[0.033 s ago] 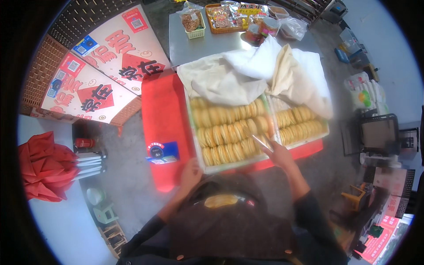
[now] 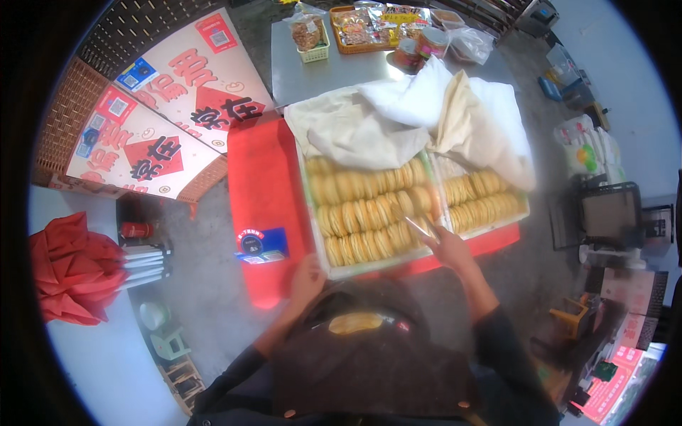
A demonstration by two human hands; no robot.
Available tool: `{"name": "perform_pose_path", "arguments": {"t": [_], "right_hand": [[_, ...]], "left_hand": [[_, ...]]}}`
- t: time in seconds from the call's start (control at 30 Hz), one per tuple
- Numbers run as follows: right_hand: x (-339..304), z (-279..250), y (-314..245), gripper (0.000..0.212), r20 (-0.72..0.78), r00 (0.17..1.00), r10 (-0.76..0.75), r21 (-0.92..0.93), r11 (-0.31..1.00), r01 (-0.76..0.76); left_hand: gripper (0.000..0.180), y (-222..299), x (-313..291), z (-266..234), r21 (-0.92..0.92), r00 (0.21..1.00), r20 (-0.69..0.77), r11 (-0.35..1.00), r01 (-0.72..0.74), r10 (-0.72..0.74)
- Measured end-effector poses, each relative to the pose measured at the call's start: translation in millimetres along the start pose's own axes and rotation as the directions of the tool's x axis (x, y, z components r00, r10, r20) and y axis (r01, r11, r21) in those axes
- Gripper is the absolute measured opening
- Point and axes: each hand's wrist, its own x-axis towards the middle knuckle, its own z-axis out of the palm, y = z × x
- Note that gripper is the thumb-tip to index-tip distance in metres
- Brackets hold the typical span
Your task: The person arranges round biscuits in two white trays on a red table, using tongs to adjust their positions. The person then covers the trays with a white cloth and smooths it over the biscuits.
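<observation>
Tightly stacked rows of round golden flatbreads point(image 2: 353, 219) fill a pale shallow tray point(image 2: 366, 270) in front of me. My right hand point(image 2: 449, 246) is closed on metal tongs point(image 2: 419, 226), whose tips reach in among the flatbreads at the tray's right side. At the near left corner of that tray is my left hand point(image 2: 308, 275), its fingers curled and partly hidden; what they grip, if anything, does not show. A second tray point(image 2: 490, 228) with more flatbreads adjoins on the right. Cream and white cloths point(image 2: 369, 131) cover the far part of both trays.
Under the trays lies a red cloth point(image 2: 264, 184) with a small blue box point(image 2: 268, 245) on it. Beyond, a metal table point(image 2: 305, 78) carries baskets of packets, jars and a plastic bag. Printed boards point(image 2: 192, 85) stand at left, a dark chair point(image 2: 607, 213) at right.
</observation>
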Motion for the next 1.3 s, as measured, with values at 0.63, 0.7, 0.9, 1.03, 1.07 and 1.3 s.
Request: {"name": "perform_pose_path", "arguments": {"t": [0.63,0.7,0.9,1.03,1.07,1.3], "right_hand": [[18.1,34.5,-13.3,0.031,-0.105,0.994,-0.03,-0.306,0.952,-0.004],[14.8,29.6,-14.4,0.043,-0.135,0.991,0.019,-0.183,0.982,-0.043],[43.5,31.6,-7.3,0.061,-0.036,0.994,0.103,-0.052,0.993,-0.104],[71.7,11.6,27.7,0.07,0.224,0.972,0.071,0.166,0.98,-0.11],[73.9,5.9,25.4,0.072,0.265,0.962,0.06,0.202,0.973,-0.116],[42.6,19.6,7.6,0.058,-0.037,0.999,0.03,-0.088,0.996,-0.033]], "left_hand": [[0.056,-1.8,-0.5,8.1,0.075,1.0,0.003,0.997,0.018,-0.018],[0.057,-3.1,-2.3,6.2,0.051,0.999,0.003,0.998,0.038,-0.038],[0.057,1.1,-1.6,7.6,0.066,1.0,0.004,0.998,0.022,-0.022],[0.057,-1.4,-4.1,7.7,0.05,0.999,0.017,0.998,0.039,-0.039],[0.057,-6.9,-6.7,5.2,0.031,0.998,0.013,0.998,0.06,-0.061],[0.057,-0.8,-6.9,5.8,0.077,1.0,0.007,0.997,0.022,-0.023]]}}
